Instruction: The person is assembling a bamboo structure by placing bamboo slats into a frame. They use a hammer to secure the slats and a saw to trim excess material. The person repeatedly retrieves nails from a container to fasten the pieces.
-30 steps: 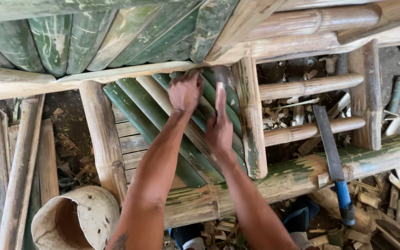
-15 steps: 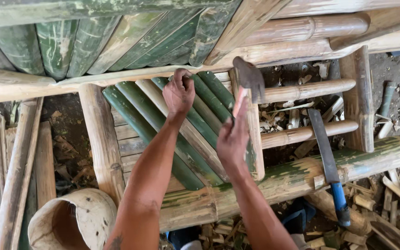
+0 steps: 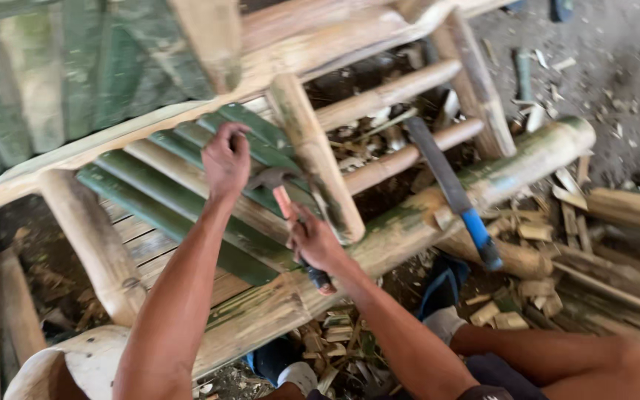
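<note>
My right hand [image 3: 314,243] grips the wooden handle of a claw hammer [image 3: 275,183], whose metal head is down against the green bamboo slats [image 3: 187,204]. My left hand [image 3: 226,157] is closed with its fingertips pressed on the slats just left of the hammer head; whether it pinches a nail is hidden. The slats lie slanted inside a bamboo frame, between two upright posts [image 3: 317,157].
A long blade with a blue handle [image 3: 453,190] rests across the thick bamboo rail [image 3: 483,174] to the right. Bamboo chips and offcuts [image 3: 542,259] litter the ground. A rounded pale bamboo piece [image 3: 90,359] sits at lower left. My knee [image 3: 572,355] is at lower right.
The hammer, raised half a second ago, has swung down onto the slats beside my left hand. The camera view shifted and tilted toward the right.
</note>
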